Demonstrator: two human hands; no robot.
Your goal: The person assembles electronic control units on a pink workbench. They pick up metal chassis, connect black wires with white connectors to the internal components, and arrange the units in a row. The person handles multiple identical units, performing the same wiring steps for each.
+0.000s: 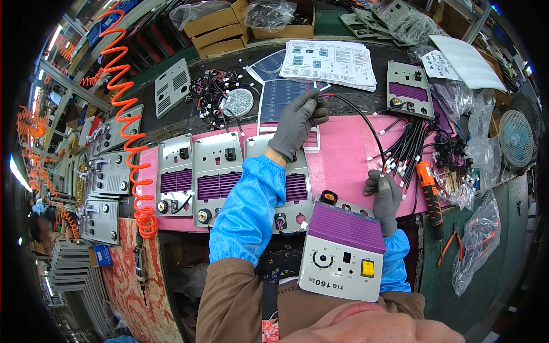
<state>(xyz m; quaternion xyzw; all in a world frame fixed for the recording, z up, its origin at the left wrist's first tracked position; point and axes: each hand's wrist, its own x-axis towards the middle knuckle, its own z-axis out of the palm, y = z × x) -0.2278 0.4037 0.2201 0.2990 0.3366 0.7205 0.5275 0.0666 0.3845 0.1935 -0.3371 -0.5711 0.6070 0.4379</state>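
Observation:
A black cable (377, 140) arcs between my two grey-gloved hands. My left hand (298, 123), raised over the pink mat, has its fingers closed around one end, where white connector tips stick out. Lower and to the right, the fingers of my right hand (384, 197) pinch the cable's other end. Close to me a grey front panel (337, 274) with a purple grille and a yellow switch leans tilted, its upper right corner beside my right hand; I cannot tell whether that hand also touches it. Several similar panels (219, 154) lie under and left of my left arm.
Bundled black cables (409, 143) with white plugs lie right of the mat (343, 148), beside an orange electric screwdriver (429, 191) and red-handled pliers (452, 246). Printed sheets (329, 63) lie at the back. An orange coiled hose (123, 103) hangs on the left.

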